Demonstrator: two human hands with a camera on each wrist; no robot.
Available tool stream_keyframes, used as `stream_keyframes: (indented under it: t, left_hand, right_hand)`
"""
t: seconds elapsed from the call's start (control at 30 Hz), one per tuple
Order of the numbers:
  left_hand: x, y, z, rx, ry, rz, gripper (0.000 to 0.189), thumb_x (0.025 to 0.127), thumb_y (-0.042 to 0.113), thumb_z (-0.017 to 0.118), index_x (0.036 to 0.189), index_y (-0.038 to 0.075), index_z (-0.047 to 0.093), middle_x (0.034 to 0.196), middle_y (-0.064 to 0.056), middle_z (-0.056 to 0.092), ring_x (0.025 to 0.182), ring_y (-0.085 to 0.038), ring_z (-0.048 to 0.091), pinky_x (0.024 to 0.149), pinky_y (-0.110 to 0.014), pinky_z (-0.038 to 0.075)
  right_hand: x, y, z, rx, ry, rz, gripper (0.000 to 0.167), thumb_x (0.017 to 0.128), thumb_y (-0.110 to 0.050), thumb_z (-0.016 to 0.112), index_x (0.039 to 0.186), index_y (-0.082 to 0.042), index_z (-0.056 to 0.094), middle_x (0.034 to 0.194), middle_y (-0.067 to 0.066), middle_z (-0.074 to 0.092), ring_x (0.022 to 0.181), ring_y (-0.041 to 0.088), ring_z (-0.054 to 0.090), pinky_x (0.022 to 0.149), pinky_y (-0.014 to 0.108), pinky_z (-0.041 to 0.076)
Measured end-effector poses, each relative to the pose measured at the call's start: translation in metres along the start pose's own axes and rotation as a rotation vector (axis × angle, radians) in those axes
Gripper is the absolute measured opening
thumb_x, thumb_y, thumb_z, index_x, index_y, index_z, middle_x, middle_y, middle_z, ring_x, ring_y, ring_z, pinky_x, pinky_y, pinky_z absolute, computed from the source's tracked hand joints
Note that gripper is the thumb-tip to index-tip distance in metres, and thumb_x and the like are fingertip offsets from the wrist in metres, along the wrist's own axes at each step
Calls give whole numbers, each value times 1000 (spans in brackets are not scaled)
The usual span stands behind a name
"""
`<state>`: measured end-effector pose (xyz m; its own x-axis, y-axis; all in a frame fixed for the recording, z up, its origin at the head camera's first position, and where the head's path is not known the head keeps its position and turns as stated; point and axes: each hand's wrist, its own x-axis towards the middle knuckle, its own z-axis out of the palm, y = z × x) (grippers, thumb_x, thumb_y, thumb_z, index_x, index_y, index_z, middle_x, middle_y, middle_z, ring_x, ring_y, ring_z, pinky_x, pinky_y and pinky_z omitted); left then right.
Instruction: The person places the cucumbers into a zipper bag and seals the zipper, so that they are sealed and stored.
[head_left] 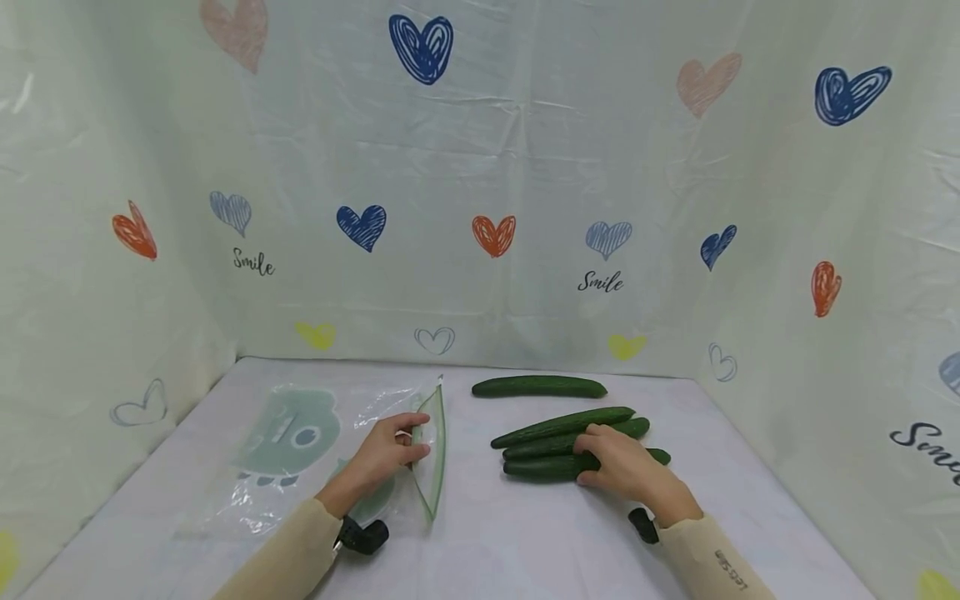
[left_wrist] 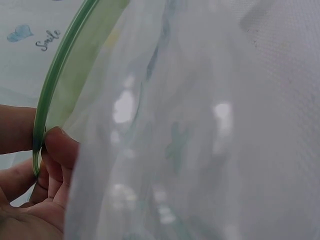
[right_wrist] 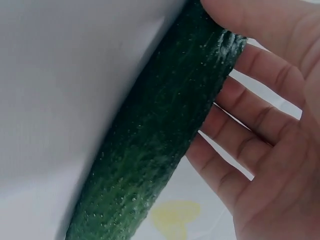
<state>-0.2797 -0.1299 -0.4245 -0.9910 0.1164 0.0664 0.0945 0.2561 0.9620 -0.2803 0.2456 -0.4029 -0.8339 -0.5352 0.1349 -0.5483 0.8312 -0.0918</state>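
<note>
A clear zip bag [head_left: 225, 500] with a green cartoon print lies flat at the left, its mouth parted along a green zip edge [head_left: 441, 433]. My left hand [head_left: 382, 454] pinches one side of that mouth; in the left wrist view the thumb and fingers grip the green strip [left_wrist: 47, 95]. On the right, my right hand [head_left: 630, 471] holds the nearest cucumber [head_left: 540, 468], thumb on its near side and fingertips over its far side. The right wrist view shows this bumpy cucumber [right_wrist: 150, 115] up close. Two more cucumbers [head_left: 558, 427] lie right behind it, side by side.
Farther back, a separate cucumber [head_left: 540, 386] lies crosswise on the white tabletop [head_left: 517, 550]. A white cloth with printed hearts [head_left: 495, 236] hangs behind the table and along both sides. Each wrist wears a small black camera [head_left: 365, 536].
</note>
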Motion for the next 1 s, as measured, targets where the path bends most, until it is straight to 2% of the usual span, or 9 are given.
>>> stream_keyframes:
  t: [0.2,0.43,0.57,0.67,0.8,0.9,1.0]
  left_hand:
    - [1,1,1,-7,-8,-5,48,82,-4,69,128,-3,56,102,-12,50,65,-16,43,56,-30,45]
    - [1,-1,2,-14,0,-5,49,81,-4,70,128,-3,56,103,-13,50,66,-16,44,55,-29,44]
    - [0,-1,2,-7,4,-12,49,81,-4,70,128,-2,57,105,-13,49,67,-17,44,56,-30,45]
    - [-1,-1,2,-8,-2,-16,49,81,-3,70,129,-1,56,106,-13,49,67,-17,44,56,-30,45]
    - [0,-1,2,-9,-4,-18,50,81,-3,70,129,-1,56,105,-13,49,67,-17,44,56,-30,45]
    - [0,-1,3,-4,5,-20,50,81,-4,70,129,-1,56,103,-13,48,66,-16,44,55,-29,44]
    - [1,0,3,2,11,-32,50,81,-5,70,129,-1,56,102,-12,47,66,-16,44,56,-29,44]
  right_hand:
    - [2,-6,2,36,7,-46,32,79,-32,78,104,-17,66,96,-8,53,91,14,55,78,36,48]
    - [-2,1,-2,144,-107,104,39,75,-20,80,111,-15,65,113,-1,57,109,24,55,90,45,44]
    - [-4,5,-3,173,-134,120,38,78,-13,77,114,-11,65,123,8,57,119,31,51,97,48,40]
    - [-4,6,-3,203,-144,98,38,80,-13,76,115,-9,64,125,10,57,121,34,49,98,50,38]
    - [-3,5,-4,243,-147,22,39,83,-19,74,119,-8,63,123,8,58,120,32,50,96,49,40]
    - [0,-1,-6,267,-117,-29,40,86,-23,71,121,-8,61,121,4,58,115,27,53,93,47,42]
    - [3,-9,-6,268,-68,-44,40,88,-26,70,123,-9,60,114,-1,58,106,21,55,89,44,44]
